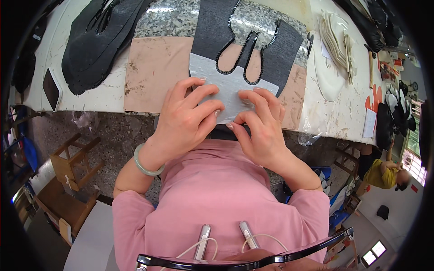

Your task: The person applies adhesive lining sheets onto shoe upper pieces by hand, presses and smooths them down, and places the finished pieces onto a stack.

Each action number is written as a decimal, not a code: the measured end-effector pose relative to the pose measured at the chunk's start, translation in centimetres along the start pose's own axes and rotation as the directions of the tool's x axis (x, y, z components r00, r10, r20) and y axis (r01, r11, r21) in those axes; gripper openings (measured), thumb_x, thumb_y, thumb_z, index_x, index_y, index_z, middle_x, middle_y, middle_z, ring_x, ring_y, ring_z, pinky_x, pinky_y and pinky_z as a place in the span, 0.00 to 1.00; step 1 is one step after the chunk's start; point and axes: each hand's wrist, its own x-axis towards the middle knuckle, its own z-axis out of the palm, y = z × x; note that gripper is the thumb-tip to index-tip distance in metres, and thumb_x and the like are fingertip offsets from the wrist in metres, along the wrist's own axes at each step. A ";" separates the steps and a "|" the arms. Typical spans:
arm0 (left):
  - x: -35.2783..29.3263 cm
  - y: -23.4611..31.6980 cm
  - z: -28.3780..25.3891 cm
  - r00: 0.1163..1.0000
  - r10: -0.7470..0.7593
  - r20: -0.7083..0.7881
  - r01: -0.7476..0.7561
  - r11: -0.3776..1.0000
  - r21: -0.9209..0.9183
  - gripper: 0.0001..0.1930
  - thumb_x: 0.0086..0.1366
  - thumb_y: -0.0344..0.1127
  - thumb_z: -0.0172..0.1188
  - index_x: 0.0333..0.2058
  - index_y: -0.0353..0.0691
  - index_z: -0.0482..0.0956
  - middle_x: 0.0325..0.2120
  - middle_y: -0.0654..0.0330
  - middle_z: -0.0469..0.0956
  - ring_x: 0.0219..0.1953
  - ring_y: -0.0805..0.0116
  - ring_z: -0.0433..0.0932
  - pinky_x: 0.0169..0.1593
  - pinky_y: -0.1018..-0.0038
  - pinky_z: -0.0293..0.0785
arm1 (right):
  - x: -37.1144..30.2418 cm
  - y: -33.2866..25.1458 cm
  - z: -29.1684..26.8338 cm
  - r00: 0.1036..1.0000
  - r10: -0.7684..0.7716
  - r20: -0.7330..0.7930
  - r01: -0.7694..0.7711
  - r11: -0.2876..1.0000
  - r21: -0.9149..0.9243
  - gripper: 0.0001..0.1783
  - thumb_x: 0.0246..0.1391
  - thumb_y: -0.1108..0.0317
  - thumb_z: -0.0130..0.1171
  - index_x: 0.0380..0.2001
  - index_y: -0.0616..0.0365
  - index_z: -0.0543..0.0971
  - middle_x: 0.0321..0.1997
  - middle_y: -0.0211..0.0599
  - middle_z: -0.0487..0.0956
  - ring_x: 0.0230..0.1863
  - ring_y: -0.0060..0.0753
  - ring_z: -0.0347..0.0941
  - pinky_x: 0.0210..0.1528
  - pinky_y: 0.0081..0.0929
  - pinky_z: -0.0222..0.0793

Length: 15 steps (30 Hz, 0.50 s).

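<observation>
A dark grey shoe-upper piece with black-edged keyhole cutouts lies in front of me. Its near end is a smooth light grey strip. My left hand is bent over the left side of this strip, thumb and index finger pressed together on it and the other fingertips touching its surface. On the right side, my right hand pinches at the strip's near edge with thumb and index finger, its other fingers curled above. The fingers hide parts of the strip. Under the piece is a pinkish-tan board.
A speckled slab lies beyond the board. Stacked black pieces and a phone are at left; cream pieces are at right. A wooden stool stands at lower left. Another person is at far right.
</observation>
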 end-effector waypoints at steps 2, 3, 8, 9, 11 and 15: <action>0.2 0.1 0.0 1.000 -0.001 0.001 0.001 1.000 0.003 0.07 0.51 0.24 0.61 0.31 0.40 0.81 0.42 0.61 0.77 0.51 0.54 0.69 0.52 0.62 0.68 | -0.2 0.3 0.3 0.999 -0.044 -0.021 0.044 0.999 0.014 0.11 0.40 0.68 0.69 0.25 0.56 0.76 0.58 0.37 0.70 0.63 0.47 0.59 0.56 0.43 0.50; 0.2 0.1 0.0 1.000 0.000 0.000 0.000 1.000 0.008 0.07 0.51 0.24 0.61 0.31 0.40 0.81 0.42 0.61 0.77 0.51 0.55 0.69 0.52 0.63 0.68 | -0.3 0.5 0.5 0.995 -0.089 -0.044 0.090 0.996 0.026 0.11 0.39 0.69 0.68 0.25 0.56 0.76 0.58 0.37 0.70 0.65 0.48 0.58 0.58 0.44 0.49; 0.4 -0.1 0.0 1.000 -0.002 -0.008 0.001 1.000 -0.010 0.07 0.50 0.24 0.61 0.30 0.40 0.81 0.41 0.61 0.77 0.50 0.55 0.69 0.52 0.63 0.68 | -1.0 2.1 1.3 0.949 -0.299 -0.097 0.293 0.953 -0.073 0.11 0.38 0.68 0.68 0.25 0.56 0.76 0.59 0.35 0.72 0.67 0.50 0.56 0.62 0.47 0.46; 0.3 -0.1 0.0 1.000 -0.002 -0.017 0.002 1.000 -0.016 0.07 0.50 0.24 0.61 0.30 0.40 0.82 0.41 0.61 0.77 0.50 0.55 0.69 0.52 0.63 0.68 | -0.9 2.2 1.4 0.936 -0.342 -0.086 0.334 0.937 -0.099 0.11 0.38 0.67 0.68 0.25 0.55 0.76 0.58 0.34 0.72 0.67 0.50 0.56 0.64 0.48 0.45; 0.3 -0.1 -0.1 1.000 -0.001 -0.011 0.001 1.000 -0.014 0.07 0.50 0.24 0.61 0.30 0.40 0.82 0.41 0.61 0.77 0.50 0.55 0.69 0.52 0.63 0.68 | -0.6 1.9 0.8 0.962 -0.260 -0.085 0.256 0.965 -0.062 0.11 0.39 0.66 0.69 0.25 0.54 0.76 0.59 0.35 0.71 0.67 0.50 0.55 0.64 0.50 0.44; 0.2 0.0 0.0 1.000 -0.002 -0.005 0.002 1.000 -0.009 0.07 0.51 0.24 0.61 0.30 0.40 0.82 0.41 0.61 0.77 0.50 0.55 0.69 0.52 0.63 0.68 | -0.4 0.6 0.0 0.999 -0.025 -0.036 0.028 0.998 0.061 0.11 0.41 0.64 0.69 0.25 0.53 0.76 0.62 0.39 0.68 0.69 0.52 0.53 0.64 0.55 0.41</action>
